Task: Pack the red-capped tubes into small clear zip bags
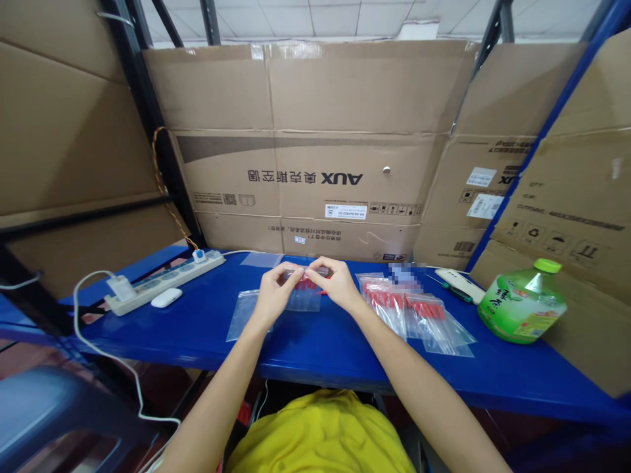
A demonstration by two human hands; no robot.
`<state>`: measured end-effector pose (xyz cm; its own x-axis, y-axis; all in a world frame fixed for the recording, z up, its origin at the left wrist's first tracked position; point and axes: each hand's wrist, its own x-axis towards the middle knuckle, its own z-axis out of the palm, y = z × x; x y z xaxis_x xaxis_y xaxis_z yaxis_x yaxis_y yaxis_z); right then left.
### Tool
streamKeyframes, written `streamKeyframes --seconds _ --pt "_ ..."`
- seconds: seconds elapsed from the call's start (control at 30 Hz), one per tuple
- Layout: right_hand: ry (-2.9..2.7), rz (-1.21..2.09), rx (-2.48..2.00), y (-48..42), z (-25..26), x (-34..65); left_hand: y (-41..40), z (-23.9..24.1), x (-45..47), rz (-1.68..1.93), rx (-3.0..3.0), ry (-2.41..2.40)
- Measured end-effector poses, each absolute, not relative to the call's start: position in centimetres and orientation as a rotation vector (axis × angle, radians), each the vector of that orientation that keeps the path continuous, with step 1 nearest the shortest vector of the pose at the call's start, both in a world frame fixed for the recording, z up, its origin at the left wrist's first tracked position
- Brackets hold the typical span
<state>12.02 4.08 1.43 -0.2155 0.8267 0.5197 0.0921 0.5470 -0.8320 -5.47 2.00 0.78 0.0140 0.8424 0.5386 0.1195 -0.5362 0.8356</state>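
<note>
My left hand [277, 289] and my right hand [333, 281] meet over the blue table, both pinching the top edge of a clear zip bag [304, 301]. Small red pieces show inside or behind that bag between my fingers; their exact kind is too small to tell. Beside my left wrist lies a flat clear bag [242, 315]. To the right of my right hand, filled clear bags with red pieces [387, 301] lie in an overlapping pile, with more filled bags [428, 312] at its right side.
A power strip [167, 282] with plugged cables and a white case [166, 297] are at the left. A green bottle [522, 302] stands at the right, near a dark green-handled tool [458, 293] and a white flat object [461, 282]. Cardboard [305, 92] walls the back.
</note>
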Motion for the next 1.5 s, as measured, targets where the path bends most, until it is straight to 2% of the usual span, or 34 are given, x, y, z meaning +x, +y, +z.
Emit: streamKeyframes --seconds 0.2,0.97,1.5 --pt "-1.656 0.840 -0.722 4.62 1.26 12.03 2.48 0.23 -5.77 1.691 1.556 1.006" --pt "-1.606 0.813 -0.726 4.63 1.01 12.12 2.48 0.33 -5.84 1.633 1.358 0.955" --pt "-1.582 0.801 -0.745 4.96 1.04 12.15 2.65 0.17 -6.00 1.644 1.451 0.949"
